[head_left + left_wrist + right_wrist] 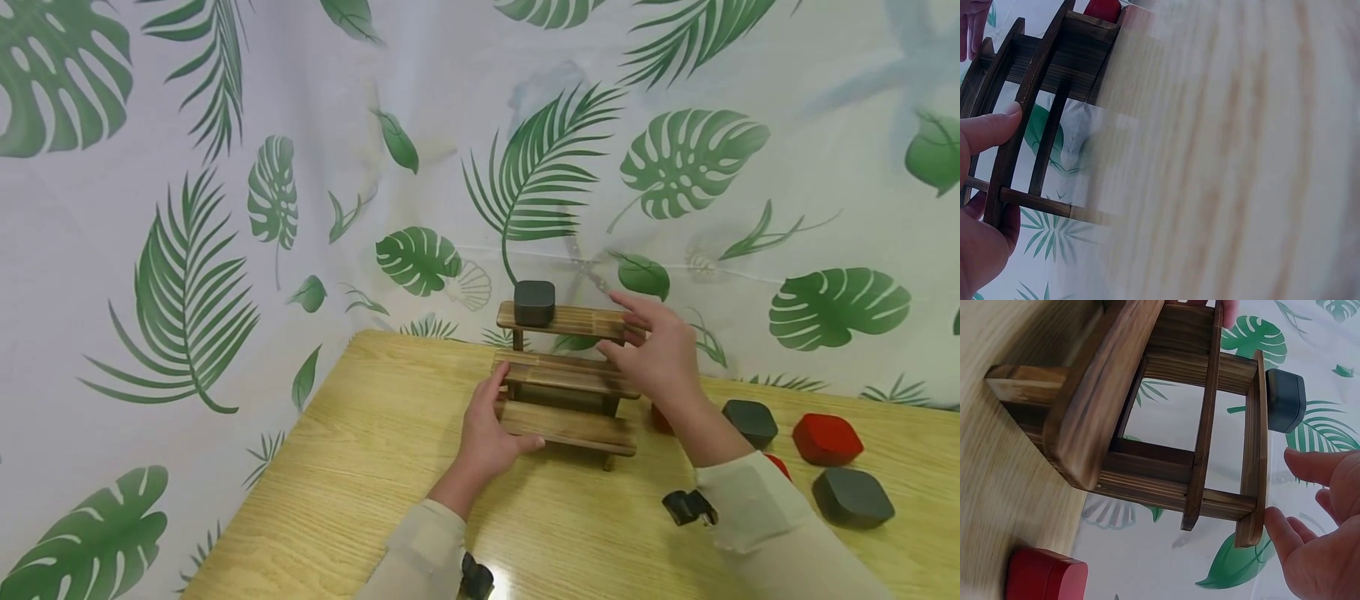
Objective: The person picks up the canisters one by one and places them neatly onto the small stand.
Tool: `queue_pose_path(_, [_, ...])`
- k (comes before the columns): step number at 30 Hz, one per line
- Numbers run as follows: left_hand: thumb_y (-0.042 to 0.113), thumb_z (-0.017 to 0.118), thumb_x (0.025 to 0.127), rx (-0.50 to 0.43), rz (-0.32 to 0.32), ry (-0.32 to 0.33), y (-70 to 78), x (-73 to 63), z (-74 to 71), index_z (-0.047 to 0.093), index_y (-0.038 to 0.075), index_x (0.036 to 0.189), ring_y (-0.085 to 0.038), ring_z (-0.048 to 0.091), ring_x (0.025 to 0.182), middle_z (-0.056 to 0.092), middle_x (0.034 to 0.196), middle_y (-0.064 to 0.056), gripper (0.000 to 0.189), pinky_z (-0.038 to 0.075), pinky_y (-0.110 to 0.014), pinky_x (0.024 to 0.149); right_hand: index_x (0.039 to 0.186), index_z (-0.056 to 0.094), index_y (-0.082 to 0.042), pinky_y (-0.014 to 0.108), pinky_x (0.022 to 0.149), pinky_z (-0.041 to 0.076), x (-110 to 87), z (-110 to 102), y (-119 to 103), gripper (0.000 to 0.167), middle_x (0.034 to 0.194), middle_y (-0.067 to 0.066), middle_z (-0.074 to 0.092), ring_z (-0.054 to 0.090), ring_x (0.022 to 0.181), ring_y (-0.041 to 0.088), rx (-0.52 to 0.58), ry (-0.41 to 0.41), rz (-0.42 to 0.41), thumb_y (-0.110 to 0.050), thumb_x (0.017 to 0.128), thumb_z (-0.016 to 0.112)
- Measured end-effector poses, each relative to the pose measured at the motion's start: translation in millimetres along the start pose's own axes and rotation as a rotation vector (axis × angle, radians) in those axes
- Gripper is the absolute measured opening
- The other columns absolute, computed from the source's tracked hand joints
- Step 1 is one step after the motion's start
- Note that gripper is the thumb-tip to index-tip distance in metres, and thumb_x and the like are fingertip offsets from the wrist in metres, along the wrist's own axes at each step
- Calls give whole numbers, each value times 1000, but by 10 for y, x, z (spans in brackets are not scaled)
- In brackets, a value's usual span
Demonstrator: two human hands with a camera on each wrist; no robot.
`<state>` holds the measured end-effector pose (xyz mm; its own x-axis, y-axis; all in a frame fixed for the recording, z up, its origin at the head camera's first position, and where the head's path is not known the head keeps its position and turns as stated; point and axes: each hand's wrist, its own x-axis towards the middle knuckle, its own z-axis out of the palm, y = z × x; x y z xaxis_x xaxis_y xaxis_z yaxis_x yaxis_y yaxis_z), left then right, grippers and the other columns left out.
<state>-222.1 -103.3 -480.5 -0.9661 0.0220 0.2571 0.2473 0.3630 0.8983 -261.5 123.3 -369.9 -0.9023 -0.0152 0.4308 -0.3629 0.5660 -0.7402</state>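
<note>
Wooden under our left hand (pixel 486 435), which is gripping its left end, the tiered stand (pixel 573 423) is standing between both hands, its long axis running left to right. Our right hand (pixel 662 354) is lying at the far top tier's (pixel 585 320) right end, fingers parted, grasping nothing. One dark block (pixel 534 303) is sitting left on that tier; red blocks (pixel 827 439) are resting rightward.

Pale sheeting (pixel 300 67) printed with green leaves stretches from nine o'clock over to three. Toward six, a yellowish wood-grain table (pixel 360 450) catches bright glare (pixel 501 581).
</note>
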Motion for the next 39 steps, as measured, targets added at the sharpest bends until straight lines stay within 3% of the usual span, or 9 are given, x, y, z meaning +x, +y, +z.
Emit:
queue_pose_path(13, [3,95,65,-8,8,-10,-19,-3,-6,32,24,157,-25,48,122,44,144,-4,114,45,-42,99,139,61,-10,46,88,52,-38,-43,47,63,138,17,54,58,118,36,-11,23,31,-5,81,84])
queue_pose_path(24, [3,95,64,6,7,-13,-15,16,-6,32,23,157,-25,48,122,44,144,-4,114,43,-42,101,136,63,-7,45,87,52,-48,-73,92,62,132,17,57,59,114,38,5,68,-35,1,78,84])
queue_pose_path(32, [6,95,66,23,-25,-22,19,25,-20,30,28,158,-25,48,123,43,146,-2,115,44,-44,100,135,64,-6,47,87,52,-33,-108,118,60,121,20,58,59,112,38,10,87,-25,0,79,84])
queue_pose_path(39, [6,94,66,16,-40,-33,36,41,-26,30,29,158,-25,47,124,41,148,-2,114,43,-44,100,137,63,-7,49,88,52,-41,-151,148,59,123,20,57,59,114,39,1,77,4,-4,81,83])
